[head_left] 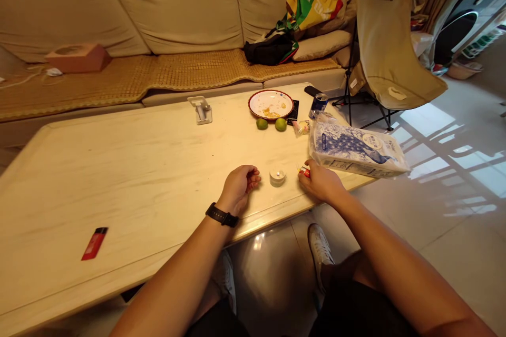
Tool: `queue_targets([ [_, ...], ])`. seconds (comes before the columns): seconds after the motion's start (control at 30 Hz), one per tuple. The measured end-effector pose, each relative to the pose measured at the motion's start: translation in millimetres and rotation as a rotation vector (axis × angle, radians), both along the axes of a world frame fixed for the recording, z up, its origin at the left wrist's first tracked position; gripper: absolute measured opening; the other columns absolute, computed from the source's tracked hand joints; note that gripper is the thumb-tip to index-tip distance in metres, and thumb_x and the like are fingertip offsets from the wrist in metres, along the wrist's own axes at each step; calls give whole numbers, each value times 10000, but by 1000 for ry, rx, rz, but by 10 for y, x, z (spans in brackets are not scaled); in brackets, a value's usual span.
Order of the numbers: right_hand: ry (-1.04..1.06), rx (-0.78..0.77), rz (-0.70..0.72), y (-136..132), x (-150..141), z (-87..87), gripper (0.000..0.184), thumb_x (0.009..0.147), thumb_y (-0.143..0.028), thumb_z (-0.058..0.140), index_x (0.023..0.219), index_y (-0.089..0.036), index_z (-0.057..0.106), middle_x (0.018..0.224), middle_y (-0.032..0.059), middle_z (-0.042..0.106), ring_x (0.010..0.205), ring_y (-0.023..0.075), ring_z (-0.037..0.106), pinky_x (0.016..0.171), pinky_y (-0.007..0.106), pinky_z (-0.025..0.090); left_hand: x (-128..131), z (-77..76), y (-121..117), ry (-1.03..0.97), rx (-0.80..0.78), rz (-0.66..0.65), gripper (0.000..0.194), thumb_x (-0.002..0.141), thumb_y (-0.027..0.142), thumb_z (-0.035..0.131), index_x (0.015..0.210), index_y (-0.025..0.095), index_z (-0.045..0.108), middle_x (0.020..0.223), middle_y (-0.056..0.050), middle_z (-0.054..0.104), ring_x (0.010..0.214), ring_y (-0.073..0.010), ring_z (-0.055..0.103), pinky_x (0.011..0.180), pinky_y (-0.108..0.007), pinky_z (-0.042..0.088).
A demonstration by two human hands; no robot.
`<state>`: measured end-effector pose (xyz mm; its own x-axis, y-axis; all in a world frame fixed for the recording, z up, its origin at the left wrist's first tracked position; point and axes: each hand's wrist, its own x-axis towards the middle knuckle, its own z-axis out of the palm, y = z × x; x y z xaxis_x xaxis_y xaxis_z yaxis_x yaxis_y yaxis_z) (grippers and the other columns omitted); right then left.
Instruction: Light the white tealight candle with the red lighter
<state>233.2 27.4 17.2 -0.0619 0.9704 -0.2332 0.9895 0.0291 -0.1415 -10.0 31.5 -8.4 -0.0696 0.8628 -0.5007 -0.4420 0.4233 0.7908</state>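
A small round tealight candle [277, 178] stands on the pale table between my hands. My right hand [319, 181] grips a red lighter [304, 171] just right of the candle, its metal end pointing toward it. A faint yellow glint, perhaps a flame, shows at that tip. On the candle's other side, my left hand [240, 185] rests near the table with loosely curled fingers, holding nothing and not touching the candle. A black watch is on the left wrist. Another red lighter [95, 244] with a black end lies far to the left.
Beyond the candle are two green limes [280, 125], a red-rimmed plate [271, 104] with food scraps, and a dark blue can [318, 103]. A wrapped tissue pack [358, 147] overhangs the table's right edge. A white folding stand [201, 110] sits at the back.
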Motion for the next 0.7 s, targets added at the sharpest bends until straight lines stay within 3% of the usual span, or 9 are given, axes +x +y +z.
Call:
queue_targets([
  [0.3, -71, -54, 39, -26, -17, 0, 555, 957, -492, 420, 1398, -155, 429, 1083, 172, 716, 977, 311, 682, 765, 344, 433, 2, 7, -7, 2, -2, -3, 47, 754, 159, 592, 771, 120, 612, 684, -60, 622, 552, -109, 589, 460, -200, 448],
  [0.7, -76, -70, 155, -53, 16, -90, 429, 945, -438, 417, 1268, -168, 495, 1057, 162, 724, 940, 320, 686, 741, 349, 426, 10, -5, -3, 1, -9, 6, 46, 749, 148, 581, 766, 117, 610, 692, -60, 617, 547, -109, 589, 455, -200, 443],
])
